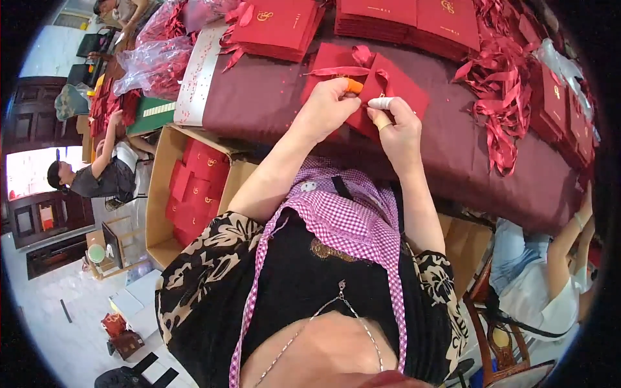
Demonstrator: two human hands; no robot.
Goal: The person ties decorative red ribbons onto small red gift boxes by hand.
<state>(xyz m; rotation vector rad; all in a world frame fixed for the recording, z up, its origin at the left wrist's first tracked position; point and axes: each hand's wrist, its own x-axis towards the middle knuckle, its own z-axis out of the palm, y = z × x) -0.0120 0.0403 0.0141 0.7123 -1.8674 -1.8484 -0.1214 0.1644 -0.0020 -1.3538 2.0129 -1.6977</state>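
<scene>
A red paper gift bag (409, 90) lies on the dark red tablecloth in front of me, with a shiny red ribbon (343, 70) looped across it. My left hand (328, 108) is closed in a pinch over the bag's near part; an orange cover sits on one finger. Opposite it, almost touching, my right hand (399, 129) pinches at the bag where an end of the ribbon comes down to the fingertips. White tape wraps its index finger and a beige wrap its thumb. What lies between the left fingertips is hidden.
Stacks of red bags (275, 29) stand along the table's far side. A heap of red ribbons (501, 97) hangs to the right. An open cardboard box (157, 194) of red bags is at my left. Co-workers sit at left (97, 178) and right (543, 284).
</scene>
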